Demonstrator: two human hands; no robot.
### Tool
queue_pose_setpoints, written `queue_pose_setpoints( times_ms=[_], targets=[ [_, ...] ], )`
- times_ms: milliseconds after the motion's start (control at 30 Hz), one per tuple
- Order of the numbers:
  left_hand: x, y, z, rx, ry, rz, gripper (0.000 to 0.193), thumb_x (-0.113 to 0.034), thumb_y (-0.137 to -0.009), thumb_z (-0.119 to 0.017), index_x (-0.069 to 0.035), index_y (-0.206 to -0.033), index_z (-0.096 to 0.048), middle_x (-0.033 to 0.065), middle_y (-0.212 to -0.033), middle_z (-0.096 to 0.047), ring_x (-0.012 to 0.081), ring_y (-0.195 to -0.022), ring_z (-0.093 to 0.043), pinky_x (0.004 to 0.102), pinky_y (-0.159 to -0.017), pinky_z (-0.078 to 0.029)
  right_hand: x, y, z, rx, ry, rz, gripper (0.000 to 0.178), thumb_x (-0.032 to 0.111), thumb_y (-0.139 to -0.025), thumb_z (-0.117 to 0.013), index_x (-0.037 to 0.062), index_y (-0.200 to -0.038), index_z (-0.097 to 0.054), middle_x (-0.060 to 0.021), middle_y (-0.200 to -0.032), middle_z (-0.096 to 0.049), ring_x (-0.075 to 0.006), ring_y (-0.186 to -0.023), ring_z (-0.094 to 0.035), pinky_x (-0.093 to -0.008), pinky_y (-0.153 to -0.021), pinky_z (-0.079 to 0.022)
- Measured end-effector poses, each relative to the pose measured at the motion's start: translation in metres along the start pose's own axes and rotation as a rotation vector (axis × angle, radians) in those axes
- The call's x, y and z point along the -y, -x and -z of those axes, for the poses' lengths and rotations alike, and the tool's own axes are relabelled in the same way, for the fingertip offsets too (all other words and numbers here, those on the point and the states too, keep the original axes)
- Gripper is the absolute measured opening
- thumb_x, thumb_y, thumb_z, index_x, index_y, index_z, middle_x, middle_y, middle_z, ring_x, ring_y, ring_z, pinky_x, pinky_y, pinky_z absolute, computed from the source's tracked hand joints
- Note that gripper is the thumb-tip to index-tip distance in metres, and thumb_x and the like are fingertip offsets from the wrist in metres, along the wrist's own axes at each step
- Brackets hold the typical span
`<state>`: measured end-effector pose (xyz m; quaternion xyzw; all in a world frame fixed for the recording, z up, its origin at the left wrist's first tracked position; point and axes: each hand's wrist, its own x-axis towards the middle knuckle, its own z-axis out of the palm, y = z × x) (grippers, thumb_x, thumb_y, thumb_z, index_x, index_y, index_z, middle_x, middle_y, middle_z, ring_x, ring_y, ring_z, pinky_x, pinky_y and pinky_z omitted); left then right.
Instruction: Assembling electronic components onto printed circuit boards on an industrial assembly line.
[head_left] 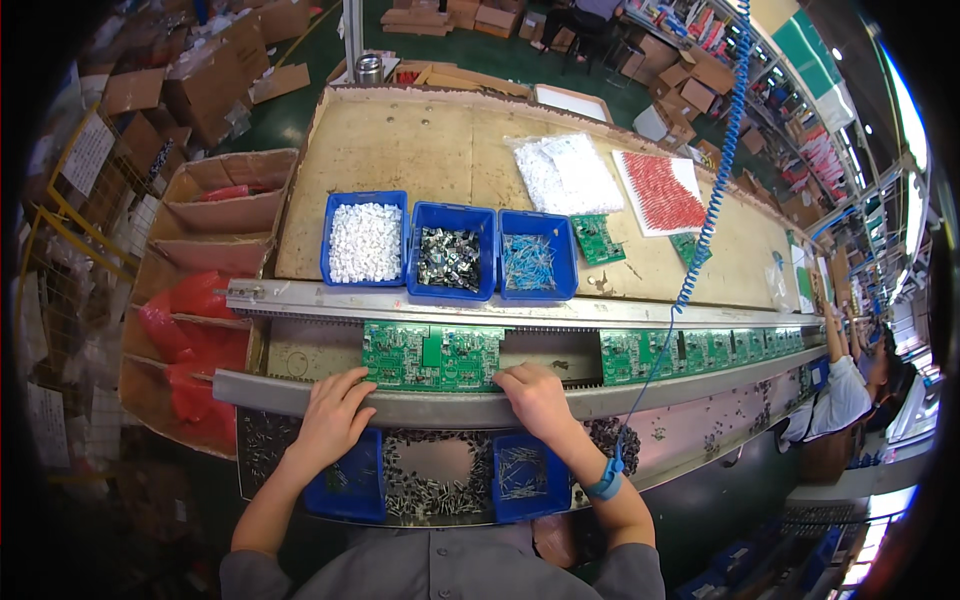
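Observation:
A green circuit board [465,358] lies across the two metal rails of the track in front of me. My left hand [335,412] is closed at its lower left corner, fingertips on the edge. At the opposite lower corner, the fingers of my right hand [540,402] are bent in and gripping the edge. Around my right wrist sits a blue strap [606,480] joined to a coiled blue cord [712,205]. Past a gap in the track, several more green boards [650,355] stand in a row to the right.
Beyond the rail are blue bins of white parts [365,243], metal-and-black parts [449,257] and blue-leaded parts [530,262]. Below the track, two blue bins [343,480] flank loose capacitors [440,495]. Red bags [205,345] fill cardboard compartments at left. A co-worker [845,385] sits far right.

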<state>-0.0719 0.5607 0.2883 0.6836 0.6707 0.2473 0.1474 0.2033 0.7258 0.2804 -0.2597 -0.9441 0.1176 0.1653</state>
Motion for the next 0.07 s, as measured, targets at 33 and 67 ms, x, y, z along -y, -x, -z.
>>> queue_pose_setpoints(
  times_ms=[33, 67],
  targets=[
    [-0.0002, -0.0001, 0.0002, 0.003, 0.01, 0.003, 0.034, -0.01, -0.078, -0.067, -0.002, -0.109, -0.056, 0.0138, -0.123, -0.051, 0.0332, -0.112, -0.048, 0.0421, -0.095, -0.036, 0.0004, 0.0001, 0.0001, -0.014, -0.003, 0.005, 0.019, 0.002, -0.068, -0.06, 0.0056, -0.086, -0.064, -0.0086, -0.082, -0.064, -0.0273, -0.074, -0.061, -0.0368, -0.067, -0.051],
    [-0.0003, -0.0003, 0.0009, 0.006, 0.018, 0.007, 0.034, -0.011, -0.078, -0.067, -0.003, -0.109, -0.056, 0.0138, -0.124, -0.051, 0.033, -0.113, -0.048, 0.042, -0.095, -0.036, 0.0006, -0.0007, -0.0004, -0.029, -0.007, 0.013, 0.021, 0.002, -0.067, -0.06, 0.006, -0.087, -0.065, -0.0086, -0.081, -0.064, -0.0272, -0.075, -0.061, -0.0369, -0.068, -0.051]
  ],
)
